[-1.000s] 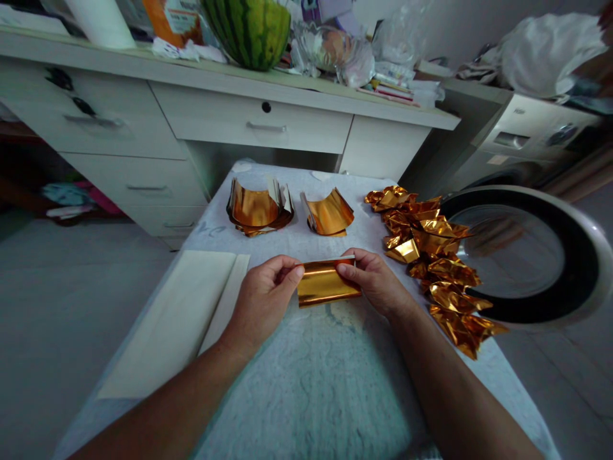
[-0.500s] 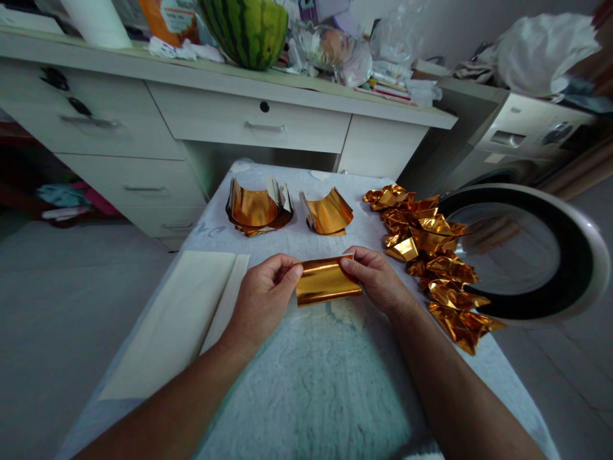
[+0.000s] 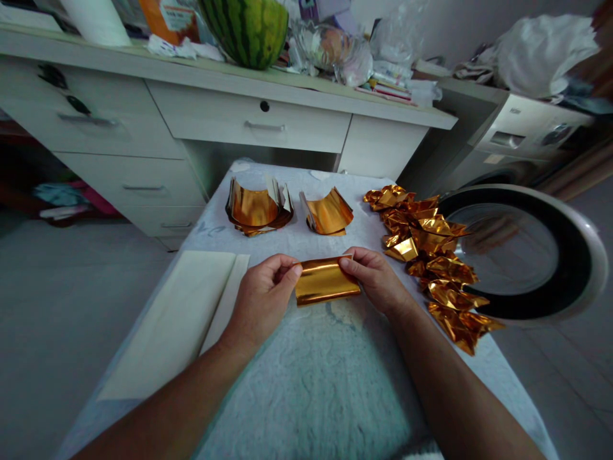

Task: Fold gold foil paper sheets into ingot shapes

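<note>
A small sheet of gold foil paper [image 3: 326,280] is held between both hands over a small table [image 3: 311,383] covered in pale cloth. My left hand [image 3: 262,300] pinches its left edge, thumb and fingers closed on it. My right hand [image 3: 376,278] pinches the right edge the same way. Behind it lie two curled stacks of gold sheets, one at the left [image 3: 256,207] and one at the middle [image 3: 328,213]. A row of folded gold paper pieces [image 3: 431,255] runs down the table's right side.
A cream paper sheet [image 3: 179,319] lies on the table's left part. A white desk with drawers [image 3: 215,121] stands behind, holding a watermelon [image 3: 246,29] and clutter. A round white and black appliance lid [image 3: 522,255] sits at the right.
The white back edge at the sheet's top has been folded under, so only gold shows. Both hands stay nearly where they were.
</note>
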### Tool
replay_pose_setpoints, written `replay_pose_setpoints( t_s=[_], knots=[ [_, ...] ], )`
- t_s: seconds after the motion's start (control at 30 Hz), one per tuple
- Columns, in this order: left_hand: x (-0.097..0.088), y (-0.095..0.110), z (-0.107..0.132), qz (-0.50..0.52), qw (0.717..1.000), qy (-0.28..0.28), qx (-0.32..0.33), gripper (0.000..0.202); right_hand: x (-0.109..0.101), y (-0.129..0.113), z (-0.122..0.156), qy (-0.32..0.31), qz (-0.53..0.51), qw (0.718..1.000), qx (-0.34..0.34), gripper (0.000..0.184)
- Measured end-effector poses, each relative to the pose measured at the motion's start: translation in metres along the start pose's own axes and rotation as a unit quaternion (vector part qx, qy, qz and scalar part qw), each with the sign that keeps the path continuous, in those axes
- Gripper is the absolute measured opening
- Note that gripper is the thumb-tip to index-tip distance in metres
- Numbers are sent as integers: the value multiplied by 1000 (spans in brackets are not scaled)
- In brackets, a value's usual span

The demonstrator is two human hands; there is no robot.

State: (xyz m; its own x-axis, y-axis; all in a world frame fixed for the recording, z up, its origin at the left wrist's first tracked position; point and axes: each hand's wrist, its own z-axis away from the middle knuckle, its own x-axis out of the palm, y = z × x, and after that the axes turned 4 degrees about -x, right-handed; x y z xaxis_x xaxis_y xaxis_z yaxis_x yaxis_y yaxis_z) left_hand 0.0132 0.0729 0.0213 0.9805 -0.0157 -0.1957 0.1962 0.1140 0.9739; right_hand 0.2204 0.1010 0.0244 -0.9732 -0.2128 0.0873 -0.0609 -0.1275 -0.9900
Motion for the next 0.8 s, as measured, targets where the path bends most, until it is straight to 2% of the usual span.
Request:
replay_pose_setpoints(
  t_s=[0.8],
  knots=[
    [0, 0, 0, -11, 1000, 4, 17, 19, -1, 3, -1, 2, 11, 1000, 8, 39]
  ],
)
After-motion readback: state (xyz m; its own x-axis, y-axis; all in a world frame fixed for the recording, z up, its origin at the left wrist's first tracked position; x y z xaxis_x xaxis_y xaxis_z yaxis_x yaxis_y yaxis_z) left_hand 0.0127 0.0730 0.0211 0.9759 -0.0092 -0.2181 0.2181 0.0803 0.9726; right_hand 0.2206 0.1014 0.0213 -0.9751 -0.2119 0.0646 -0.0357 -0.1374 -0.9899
